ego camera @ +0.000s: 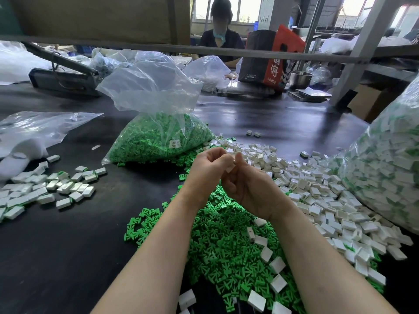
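White casing (pixel 230 169) held between both hands
Left hand (pixel 207 169) and right hand (pixel 248 189) pinch it with curled fingers; green inserts (pixel 226 241) lie heaped directly beneath the wrists.

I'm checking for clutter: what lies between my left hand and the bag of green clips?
Head view: spilled green clips on the black table, with a few white housings by the bag.

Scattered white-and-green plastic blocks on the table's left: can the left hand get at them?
Probably yes: only black tabletop lies between the left hand and those blocks, but its fingers pinch a small white plastic cap.
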The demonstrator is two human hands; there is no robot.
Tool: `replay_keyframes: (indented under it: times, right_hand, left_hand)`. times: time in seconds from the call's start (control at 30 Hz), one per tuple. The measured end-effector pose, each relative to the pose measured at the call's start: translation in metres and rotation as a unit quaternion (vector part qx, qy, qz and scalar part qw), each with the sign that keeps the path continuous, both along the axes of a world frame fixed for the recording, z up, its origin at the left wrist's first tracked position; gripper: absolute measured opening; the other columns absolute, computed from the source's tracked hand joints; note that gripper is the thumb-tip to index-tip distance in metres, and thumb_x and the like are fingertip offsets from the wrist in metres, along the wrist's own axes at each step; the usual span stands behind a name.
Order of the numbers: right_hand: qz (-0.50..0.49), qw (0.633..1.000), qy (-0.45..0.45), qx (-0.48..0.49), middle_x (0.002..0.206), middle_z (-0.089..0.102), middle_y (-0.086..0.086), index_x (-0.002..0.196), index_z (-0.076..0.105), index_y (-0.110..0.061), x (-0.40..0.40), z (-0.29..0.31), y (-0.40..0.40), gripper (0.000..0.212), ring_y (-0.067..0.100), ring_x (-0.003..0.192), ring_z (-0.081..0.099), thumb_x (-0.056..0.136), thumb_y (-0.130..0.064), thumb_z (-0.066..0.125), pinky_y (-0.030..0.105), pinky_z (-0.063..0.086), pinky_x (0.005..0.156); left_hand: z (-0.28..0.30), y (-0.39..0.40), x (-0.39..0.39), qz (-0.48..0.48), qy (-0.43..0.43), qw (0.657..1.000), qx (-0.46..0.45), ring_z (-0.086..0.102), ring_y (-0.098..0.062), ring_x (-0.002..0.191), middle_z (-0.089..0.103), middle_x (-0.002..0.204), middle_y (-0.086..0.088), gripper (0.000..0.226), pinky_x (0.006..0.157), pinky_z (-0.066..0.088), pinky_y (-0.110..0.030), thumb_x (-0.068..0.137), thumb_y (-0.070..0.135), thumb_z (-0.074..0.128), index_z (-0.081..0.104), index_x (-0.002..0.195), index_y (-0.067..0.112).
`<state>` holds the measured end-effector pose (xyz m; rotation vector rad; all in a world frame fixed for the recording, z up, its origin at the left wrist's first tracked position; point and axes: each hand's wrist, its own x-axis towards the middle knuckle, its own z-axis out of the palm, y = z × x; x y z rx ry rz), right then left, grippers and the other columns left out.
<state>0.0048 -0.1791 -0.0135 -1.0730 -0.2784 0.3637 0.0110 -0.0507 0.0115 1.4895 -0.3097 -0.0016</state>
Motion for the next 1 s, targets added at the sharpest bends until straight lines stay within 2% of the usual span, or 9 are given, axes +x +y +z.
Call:
replay_keyframes:
  times: [0.1,0.23,0.43,0.53,0.7,0.8,0.87,0.93,1.0]
  right_hand:
    - [0.018,1.000,0.001,0.013,0.071,0.060,0.002,0.084,0.071,-0.012,-0.001,0.003,-0.002,0.054,0.008,0.055,0.050,0.094,-0.052,0.037,0.016,0.039,0.051]
    - [0.019,1.000,0.005,0.011,0.066,0.060,0.000,0.085,0.071,-0.011,-0.001,0.007,-0.005,0.056,0.007,0.053,0.049,0.094,-0.052,0.035,0.015,0.039,0.049]
    - [-0.083,0.991,-0.021,-0.104,0.058,0.049,0.001,0.083,0.065,-0.008,0.000,0.010,-0.011,0.053,0.010,0.051,0.040,0.088,-0.055,0.040,0.020,0.028,0.046]
    - [-0.129,0.980,-0.042,-0.146,0.057,0.052,0.000,0.083,0.064,-0.008,-0.003,0.016,-0.020,0.046,0.011,0.051,0.042,0.090,-0.049,0.044,0.018,0.032,0.045]
    - [-0.206,0.945,-0.065,-0.246,0.057,0.051,0.000,0.080,0.062,-0.007,-0.004,0.023,-0.024,0.038,0.005,0.045,0.043,0.103,-0.030,0.042,0.015,0.033,0.044]
    - [-0.270,0.909,-0.074,-0.308,0.059,0.053,0.001,0.081,0.063,-0.005,-0.001,0.023,-0.027,0.031,-0.001,0.040,0.045,0.103,-0.019,0.047,0.011,0.036,0.043]
    - [-0.301,0.876,-0.091,-0.367,0.063,0.056,0.001,0.084,0.064,-0.004,0.000,0.021,-0.030,0.024,-0.004,0.042,0.047,0.100,-0.016,0.051,0.009,0.037,0.043]
    - [-0.307,0.839,-0.117,-0.435,0.070,0.060,0.004,0.087,0.065,-0.005,0.000,0.019,-0.032,0.016,0.006,0.056,0.057,0.097,-0.015,0.057,0.014,0.045,0.050]
    - [-0.299,0.810,-0.134,-0.485,0.080,0.066,0.010,0.087,0.065,-0.005,0.001,0.017,-0.035,0.010,0.024,0.074,0.064,0.093,-0.014,0.063,0.032,0.056,0.068]
  left_hand:
    - [0.000,0.006,0.003,-0.021,0.042,0.998,-0.036,0.040,-0.005,0.049,0.058,0.064,0.001,0.003,0.048,0.032,-0.019,0.070,0.015,0.061,0.063,0.069,0.017]
    - [-0.001,0.013,0.005,-0.032,0.058,0.997,-0.048,0.041,-0.007,0.056,0.063,0.071,0.001,0.016,0.050,0.032,-0.019,0.088,0.004,0.061,0.069,0.080,0.015]
    - [0.008,0.042,0.009,0.019,0.035,0.999,0.032,0.065,-0.007,0.074,0.074,0.084,-0.001,0.010,0.068,0.046,-0.024,0.086,0.016,0.068,0.072,0.079,0.022]
    - [0.008,0.075,0.018,0.114,0.043,0.986,0.113,0.066,-0.011,0.072,0.075,0.081,-0.002,0.004,0.058,0.049,-0.018,0.082,0.020,0.072,0.073,0.079,0.018]
    - [-0.011,0.124,0.025,0.324,0.068,0.897,0.292,0.063,-0.025,0.077,0.067,0.069,-0.002,0.009,0.065,0.043,-0.030,0.078,0.018,0.072,0.069,0.070,0.017]
    - [-0.020,0.142,0.023,0.397,0.097,0.839,0.359,0.063,-0.035,0.091,0.070,0.089,-0.013,0.003,0.073,0.045,-0.035,0.078,0.019,0.069,0.069,0.079,0.017]
    - [-0.024,0.149,0.021,0.424,0.121,0.804,0.399,0.062,-0.040,0.098,0.069,0.100,-0.019,0.010,0.077,0.046,-0.039,0.080,0.017,0.064,0.068,0.088,0.014]
    - [-0.027,0.151,0.020,0.444,0.135,0.780,0.419,0.060,-0.043,0.103,0.067,0.106,-0.021,0.020,0.083,0.047,-0.043,0.081,0.016,0.061,0.066,0.099,0.010]
    - [-0.029,0.150,0.017,0.453,0.135,0.768,0.432,0.058,-0.044,0.106,0.065,0.109,-0.023,0.024,0.085,0.046,-0.044,0.081,0.015,0.061,0.064,0.103,0.008]
